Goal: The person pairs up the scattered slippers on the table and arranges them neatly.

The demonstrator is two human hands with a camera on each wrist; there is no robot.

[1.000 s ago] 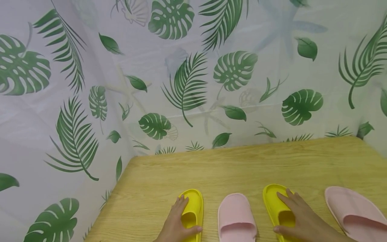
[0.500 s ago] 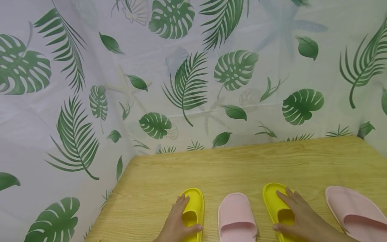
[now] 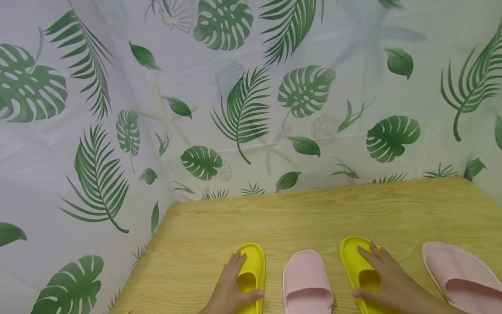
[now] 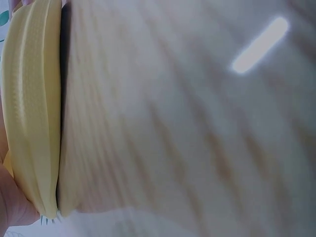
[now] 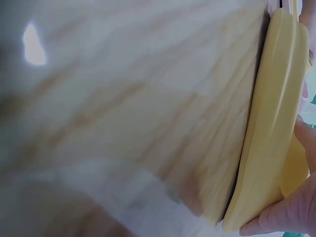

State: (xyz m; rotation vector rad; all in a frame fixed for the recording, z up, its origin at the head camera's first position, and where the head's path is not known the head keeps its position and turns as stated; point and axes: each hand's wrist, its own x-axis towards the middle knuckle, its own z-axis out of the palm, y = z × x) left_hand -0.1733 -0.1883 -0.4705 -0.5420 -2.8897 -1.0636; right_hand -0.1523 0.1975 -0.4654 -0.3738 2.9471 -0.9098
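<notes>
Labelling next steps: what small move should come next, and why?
Perhaps lift the right smooth yellow slipper slightly: the right hand spans it, thumb and fingers at opposite sides, and a ribbed pink round-toed slipper lies between it and the left smooth yellow slipper, under the left hand, blocking a sideways slide.

Wood-grain surface (image 3: 298,222) bears yellow slippers (image 3: 256,262) — and pink slippers (image 3: 306,271) (alternating).

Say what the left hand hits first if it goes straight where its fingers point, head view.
Past the yellow slipper it grips, the left hand would probably meet the leaf-print wall across the table; nothing else shows between, though depth is unclear.
</notes>
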